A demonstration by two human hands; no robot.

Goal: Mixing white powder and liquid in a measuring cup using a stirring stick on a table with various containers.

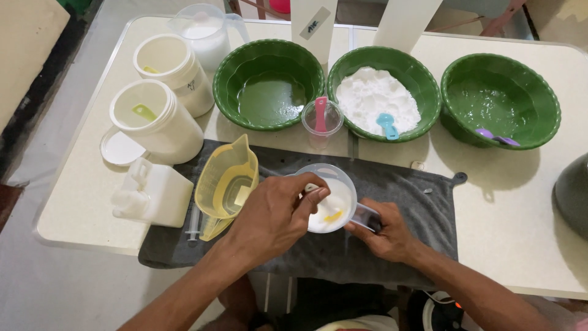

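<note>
The left hand [272,217] hung over a clear measuring cup [327,197] that sat on a grey towel [422,202] near the middle of the surface [514,208]. Its fingers were pinched together on a thin white stick dipped into the white mix inside the cup, where a small yellow scoop [334,216] also lay. The right hand [386,230] sat at about four o'clock of the cup, its fingers clamped on the cup's handle.

At nine o'clock of the cup a yellow jug [228,181] lay tilted, with a white square container [153,191] further out the same way. At twelve o'clock stood a small clear cup with a pink spoon [321,116], and behind it three green bowls; the middle one [384,92] held white powder and a blue scoop [387,125]. Two open white tubs [156,116] stood at ten o'clock.

The step in hand looked like stirring the white mix. The next move would likely call for a steady hold on the handle while the stick worked round, so nothing slopped onto the towel.
</note>
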